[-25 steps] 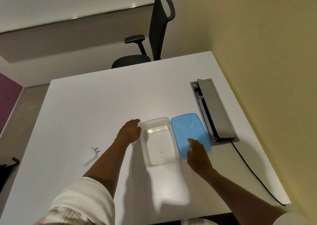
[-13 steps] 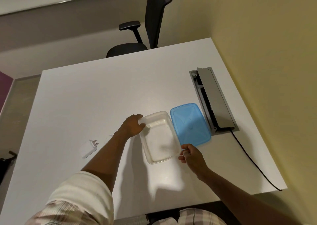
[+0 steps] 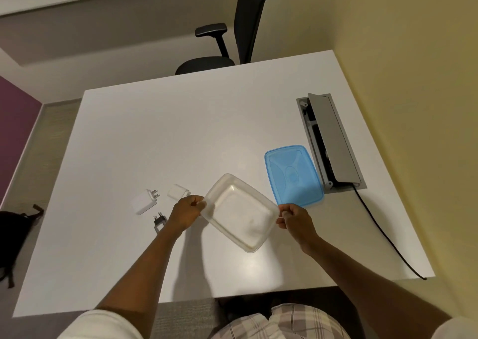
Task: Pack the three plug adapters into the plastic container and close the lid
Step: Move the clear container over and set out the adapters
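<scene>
A clear plastic container (image 3: 240, 210) lies empty on the white table (image 3: 181, 131), turned at an angle. My left hand (image 3: 185, 213) pinches its left rim and my right hand (image 3: 294, 218) pinches its right corner. The blue lid (image 3: 293, 174) rests flat on the table just behind and right of the container. Three plug adapters lie left of my left hand: a large white one (image 3: 144, 201) with its pins pointing up-right, a small white cube (image 3: 178, 191) touching distance from my knuckles, and a dark-pinned grey one (image 3: 159, 222) beside my wrist.
An open grey cable box (image 3: 329, 142) is set into the table at the right, with a black cable (image 3: 382, 235) running to the front right edge. A black office chair (image 3: 232, 41) stands behind the table. A dark bag (image 3: 13, 235) lies on the floor at left.
The container has turned clockwise and slid toward me. My right hand has closed on its right corner. The view has shifted, bringing all three adapters into sight at the left.
</scene>
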A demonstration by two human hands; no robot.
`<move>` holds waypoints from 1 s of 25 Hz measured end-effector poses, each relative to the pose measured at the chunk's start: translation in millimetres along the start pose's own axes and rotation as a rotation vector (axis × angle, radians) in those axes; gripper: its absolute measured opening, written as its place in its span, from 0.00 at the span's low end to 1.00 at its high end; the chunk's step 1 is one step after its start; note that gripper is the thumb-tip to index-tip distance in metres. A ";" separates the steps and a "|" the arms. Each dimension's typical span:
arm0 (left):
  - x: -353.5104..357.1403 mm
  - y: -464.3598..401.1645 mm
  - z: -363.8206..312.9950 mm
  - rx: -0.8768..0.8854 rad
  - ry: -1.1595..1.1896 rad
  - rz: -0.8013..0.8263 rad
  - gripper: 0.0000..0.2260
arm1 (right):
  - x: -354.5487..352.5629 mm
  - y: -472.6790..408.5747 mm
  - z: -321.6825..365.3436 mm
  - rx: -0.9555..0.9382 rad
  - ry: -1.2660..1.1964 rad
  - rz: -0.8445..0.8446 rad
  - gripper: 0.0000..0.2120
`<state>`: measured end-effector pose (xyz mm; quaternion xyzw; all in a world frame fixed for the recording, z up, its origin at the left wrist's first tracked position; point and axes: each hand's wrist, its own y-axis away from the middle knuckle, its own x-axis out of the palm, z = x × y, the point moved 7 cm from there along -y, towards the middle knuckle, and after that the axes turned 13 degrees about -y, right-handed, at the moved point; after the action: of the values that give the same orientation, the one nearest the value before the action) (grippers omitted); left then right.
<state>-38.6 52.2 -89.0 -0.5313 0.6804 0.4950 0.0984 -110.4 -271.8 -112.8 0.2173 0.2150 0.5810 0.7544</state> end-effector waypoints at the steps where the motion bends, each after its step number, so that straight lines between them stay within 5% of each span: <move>1: 5.1 7.2 9.6 -0.026 0.061 0.004 0.07 | 0.2 -2.4 2.4 -0.006 0.009 0.001 0.13; 21: 66.2 76.3 71.4 -0.186 0.401 -0.023 0.09 | 19.0 -31.3 30.1 -0.197 0.172 0.121 0.12; 25: 67.6 79.5 70.9 -0.181 0.372 -0.012 0.10 | 10.8 -27.9 37.6 -0.287 0.185 -0.003 0.10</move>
<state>-159.8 60.8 -123.1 -0.6243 0.6365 0.4467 -0.0742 -64.4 -270.6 -99.2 0.0526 0.1987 0.6219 0.7557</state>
